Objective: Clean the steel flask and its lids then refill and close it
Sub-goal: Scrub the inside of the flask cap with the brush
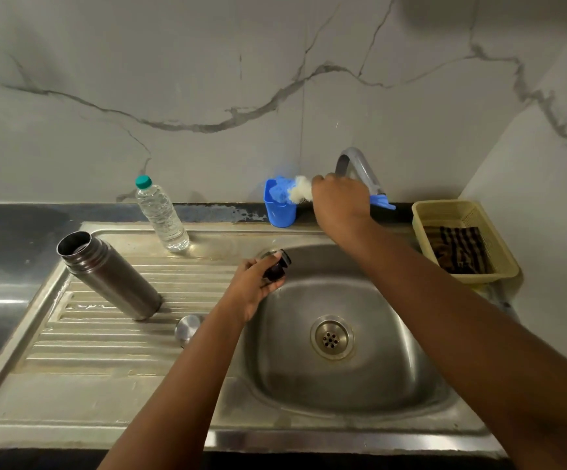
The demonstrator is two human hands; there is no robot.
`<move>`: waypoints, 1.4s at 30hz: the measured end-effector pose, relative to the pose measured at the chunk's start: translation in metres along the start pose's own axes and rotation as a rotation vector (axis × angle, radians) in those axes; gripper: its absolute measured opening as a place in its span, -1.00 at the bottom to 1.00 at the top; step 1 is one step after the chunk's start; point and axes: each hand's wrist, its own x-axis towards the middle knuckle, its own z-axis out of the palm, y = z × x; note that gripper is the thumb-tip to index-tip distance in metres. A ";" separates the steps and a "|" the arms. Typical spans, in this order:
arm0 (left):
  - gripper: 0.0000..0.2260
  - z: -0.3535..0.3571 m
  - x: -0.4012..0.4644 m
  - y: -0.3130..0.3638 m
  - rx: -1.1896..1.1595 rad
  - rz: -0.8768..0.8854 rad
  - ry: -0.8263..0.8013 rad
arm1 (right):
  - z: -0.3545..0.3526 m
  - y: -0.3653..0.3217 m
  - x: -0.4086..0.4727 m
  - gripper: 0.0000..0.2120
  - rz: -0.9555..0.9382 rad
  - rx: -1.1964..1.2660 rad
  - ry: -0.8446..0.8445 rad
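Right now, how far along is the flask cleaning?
Done: the steel flask stands open on the drainboard, a steel lid beside it. In hand: the left hand holds the dark inner lid over the sink; the right hand grips a scrubber at the blue cup. Left: washing, refilling, closing.

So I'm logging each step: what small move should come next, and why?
Probably bring the scrubber from the blue cup to the inner lid: the right hand grips the scrubber at the cup, and the left hand holds the lid over the sink.
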 end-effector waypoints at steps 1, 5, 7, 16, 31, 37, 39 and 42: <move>-0.51 0.000 -0.002 -0.002 -0.004 -0.002 0.012 | 0.002 -0.001 0.003 -0.75 -0.014 0.000 -0.007; -0.59 -0.002 -0.006 -0.007 0.005 0.001 0.026 | 0.004 -0.002 0.009 -0.74 -0.042 0.008 -0.013; -0.63 -0.004 -0.007 -0.010 0.000 0.004 0.030 | 0.002 0.002 0.006 -0.74 -0.025 0.027 0.013; -0.77 -0.005 -0.007 -0.014 -0.093 0.073 0.038 | -0.010 0.029 -0.038 -0.69 0.101 0.200 0.253; -0.73 -0.009 -0.015 -0.024 -0.126 0.153 -0.050 | 0.109 0.071 -0.198 -0.74 0.045 0.735 0.170; -0.65 0.001 -0.019 -0.029 -0.051 0.199 -0.138 | 0.116 0.070 -0.208 -0.82 0.043 0.756 0.190; -0.58 0.006 -0.021 -0.029 -0.065 0.204 -0.178 | 0.119 0.072 -0.208 -0.81 0.099 0.787 0.201; -0.46 0.008 -0.023 -0.029 -0.087 0.186 -0.213 | 0.122 0.074 -0.211 -0.80 0.109 0.793 0.230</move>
